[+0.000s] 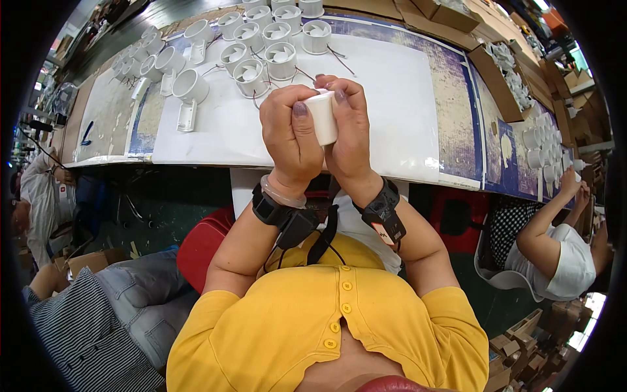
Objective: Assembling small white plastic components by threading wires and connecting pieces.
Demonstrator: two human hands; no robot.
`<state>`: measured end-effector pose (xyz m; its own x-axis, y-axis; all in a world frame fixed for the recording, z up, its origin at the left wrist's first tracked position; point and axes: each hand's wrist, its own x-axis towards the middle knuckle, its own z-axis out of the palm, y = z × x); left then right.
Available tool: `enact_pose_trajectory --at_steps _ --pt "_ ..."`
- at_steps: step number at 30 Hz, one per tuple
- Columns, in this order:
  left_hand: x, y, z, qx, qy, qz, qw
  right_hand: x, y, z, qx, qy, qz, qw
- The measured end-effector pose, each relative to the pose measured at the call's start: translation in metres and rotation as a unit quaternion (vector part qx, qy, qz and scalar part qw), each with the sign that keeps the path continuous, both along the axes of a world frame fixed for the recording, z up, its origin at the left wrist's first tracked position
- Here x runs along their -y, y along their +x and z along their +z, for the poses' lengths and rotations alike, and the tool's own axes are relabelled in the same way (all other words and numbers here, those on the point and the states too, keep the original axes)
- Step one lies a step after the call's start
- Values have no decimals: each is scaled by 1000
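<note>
Above the near edge of the table, both my hands are closed round a white, smooth-walled plastic cylindrical part (324, 121). My left hand (289, 130) grips it from the left, thumb lying along its side. From the other side, my right hand (351, 130) holds it with fingers curled over the top. Its far side and upper end are mostly covered by my fingers. Just beyond my hands stand several round white fan units (250, 73) with dark and red wires. Left of them, white ring-shaped housings (190, 86) with side brackets stand on the table.
A white sheet (392, 104) covers the middle of the worn blue table (478, 124). An open carton (491, 81) of white parts sits at the right, near more white cylinders (535, 138). Another person's hands (570, 186) work there. A person in striped clothing (98, 326) is at my left.
</note>
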<state>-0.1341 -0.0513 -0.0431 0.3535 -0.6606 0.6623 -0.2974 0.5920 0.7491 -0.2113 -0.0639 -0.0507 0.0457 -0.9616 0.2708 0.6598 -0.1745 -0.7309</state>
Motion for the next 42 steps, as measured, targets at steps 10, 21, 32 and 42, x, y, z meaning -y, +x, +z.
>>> enact_pose_trajectory --at_steps 10,21,32,42 --pt "5 9 3 123 -57 91 987 -6 7 -7 -107 -120 -44 986" --pt "-1 8 -25 -174 -23 -75 982 18 -24 18 148 45 17 988" --pt "-5 1 -2 -293 50 -289 910 -5 -2 17 -14 -47 90 995" --pt "-1 -1 -10 -193 37 -193 961 0 5 -2 -4 -73 24 997"
